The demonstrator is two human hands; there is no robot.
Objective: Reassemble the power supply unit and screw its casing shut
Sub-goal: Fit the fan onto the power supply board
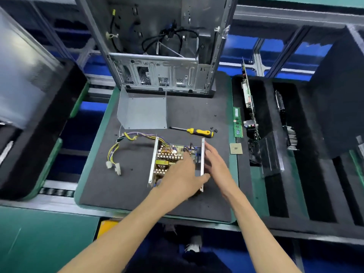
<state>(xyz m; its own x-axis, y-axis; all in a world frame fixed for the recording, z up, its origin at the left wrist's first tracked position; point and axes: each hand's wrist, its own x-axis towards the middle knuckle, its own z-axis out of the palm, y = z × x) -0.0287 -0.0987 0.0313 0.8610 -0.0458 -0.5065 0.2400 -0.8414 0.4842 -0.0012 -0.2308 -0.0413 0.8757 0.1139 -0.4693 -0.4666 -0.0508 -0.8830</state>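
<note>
Open power supply unit (173, 160) being steadied
Its right wall seems gripped by the left hand (183, 174); the right hand (214, 160) is held flat outside. The cover (143, 112) at 11 o'clock is needed next.

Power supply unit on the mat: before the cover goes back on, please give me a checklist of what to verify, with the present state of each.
1. Power supply unit lies open side up on the mat: ok.
2. Cover within reach, behind the unit: ok.
3. Cable bundle lies outside the unit's left wall: ok.
4. Left hand steadies the unit: ok.
5. Right hand at the right wall: grip cannot tell.
6. Screwdriver and screws lie ready beside it: ok.
</note>
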